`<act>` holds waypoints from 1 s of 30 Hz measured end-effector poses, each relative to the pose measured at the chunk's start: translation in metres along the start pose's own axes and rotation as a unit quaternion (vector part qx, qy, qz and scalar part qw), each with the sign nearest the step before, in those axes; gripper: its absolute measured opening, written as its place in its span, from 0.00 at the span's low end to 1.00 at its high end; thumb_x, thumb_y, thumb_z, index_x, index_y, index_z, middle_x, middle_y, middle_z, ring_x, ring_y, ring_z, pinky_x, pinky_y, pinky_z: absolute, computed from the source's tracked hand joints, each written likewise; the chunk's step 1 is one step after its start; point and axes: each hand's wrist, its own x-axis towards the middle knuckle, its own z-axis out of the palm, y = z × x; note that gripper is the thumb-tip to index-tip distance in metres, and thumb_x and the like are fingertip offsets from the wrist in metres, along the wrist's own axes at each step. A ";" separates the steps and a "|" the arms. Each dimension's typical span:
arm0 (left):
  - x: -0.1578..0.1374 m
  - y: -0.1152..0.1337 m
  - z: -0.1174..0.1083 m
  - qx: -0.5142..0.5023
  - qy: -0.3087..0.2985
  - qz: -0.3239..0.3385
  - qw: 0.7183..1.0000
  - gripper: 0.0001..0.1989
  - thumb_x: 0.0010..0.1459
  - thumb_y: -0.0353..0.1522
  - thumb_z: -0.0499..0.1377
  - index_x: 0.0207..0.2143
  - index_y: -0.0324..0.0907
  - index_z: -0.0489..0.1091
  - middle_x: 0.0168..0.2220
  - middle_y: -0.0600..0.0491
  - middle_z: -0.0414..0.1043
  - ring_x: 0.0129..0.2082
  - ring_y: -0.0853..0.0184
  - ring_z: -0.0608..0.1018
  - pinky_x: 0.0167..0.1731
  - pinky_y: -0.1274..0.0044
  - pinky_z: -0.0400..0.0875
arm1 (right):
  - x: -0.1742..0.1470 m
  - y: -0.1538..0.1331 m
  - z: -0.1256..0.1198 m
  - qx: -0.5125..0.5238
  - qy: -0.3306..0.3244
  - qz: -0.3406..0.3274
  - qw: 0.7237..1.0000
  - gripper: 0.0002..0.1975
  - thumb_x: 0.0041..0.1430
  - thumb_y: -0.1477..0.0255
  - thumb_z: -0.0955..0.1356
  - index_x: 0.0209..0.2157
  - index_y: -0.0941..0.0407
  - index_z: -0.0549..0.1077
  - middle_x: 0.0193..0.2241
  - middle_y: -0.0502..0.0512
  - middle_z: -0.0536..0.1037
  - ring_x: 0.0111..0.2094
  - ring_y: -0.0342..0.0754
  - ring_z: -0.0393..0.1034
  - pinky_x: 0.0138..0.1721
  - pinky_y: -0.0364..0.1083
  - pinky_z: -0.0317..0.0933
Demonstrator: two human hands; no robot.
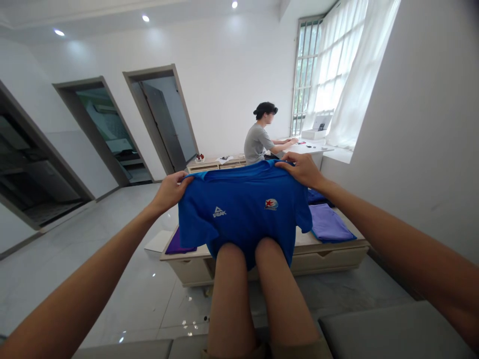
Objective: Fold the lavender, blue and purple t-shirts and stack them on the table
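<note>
While I hold one blue shirt (243,209) spread at its shoulders, my left hand (170,190) and right hand (304,169) each pinch an edge, and it drapes over my two knees. Behind it, the low counter (325,257) carries two purple folded garments (329,223), one per side, and shows one shut drawer, contents hidden.

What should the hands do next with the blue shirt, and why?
Probably lower it flat. The left hand and right hand pinch the blue shirt by its shoulders, and it hangs spread over the knees, not yet folded.
</note>
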 end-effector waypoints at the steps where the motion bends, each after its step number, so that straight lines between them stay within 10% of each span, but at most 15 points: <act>1: 0.000 -0.002 0.001 0.016 0.006 0.006 1.000 0.25 0.66 0.55 0.57 0.35 0.42 0.75 0.29 0.51 0.78 0.29 0.64 0.75 0.30 0.76 0.68 | -0.002 0.001 -0.003 0.010 -0.043 0.012 0.999 0.29 0.64 0.41 0.73 0.32 0.55 0.80 0.28 0.53 0.80 0.32 0.50 0.72 0.36 0.48 0.64; 7: -0.007 -0.023 0.004 0.159 -0.027 0.069 0.985 0.24 0.72 0.52 0.52 0.37 0.44 0.75 0.34 0.49 0.81 0.33 0.59 0.80 0.36 0.73 0.69 | -0.019 0.017 -0.013 -0.002 -0.292 0.057 0.955 0.33 0.53 0.38 0.77 0.21 0.55 0.77 0.20 0.48 0.71 0.24 0.45 0.62 0.29 0.46 0.54; 15: -0.032 -0.048 0.019 0.285 -0.197 0.168 0.923 0.18 0.72 0.45 0.55 0.40 0.45 0.79 0.41 0.45 0.83 0.39 0.56 0.83 0.38 0.71 0.72 | -0.035 0.043 -0.006 -0.138 -0.034 -0.006 0.990 0.15 0.69 0.66 0.67 0.40 0.55 0.88 0.35 0.60 0.81 0.38 0.57 0.75 0.48 0.55 0.69; 22: -0.049 -0.064 0.046 0.122 0.046 -0.021 0.991 0.15 0.66 0.42 0.56 0.38 0.43 0.79 0.39 0.44 0.82 0.41 0.55 0.81 0.44 0.69 0.73 | -0.077 0.041 0.036 -0.161 0.156 0.086 0.971 0.18 0.77 0.62 0.61 0.42 0.54 0.81 0.41 0.64 0.81 0.45 0.61 0.75 0.49 0.55 0.68; 30: -0.044 -0.064 0.075 -0.069 0.158 -0.185 0.967 0.13 0.67 0.41 0.55 0.37 0.43 0.74 0.29 0.54 0.71 0.31 0.63 0.72 0.35 0.73 0.67 | -0.080 0.053 0.053 -0.240 0.141 0.186 0.942 0.28 0.81 0.53 0.55 0.52 0.55 0.78 0.36 0.63 0.83 0.37 0.61 0.76 0.38 0.49 0.57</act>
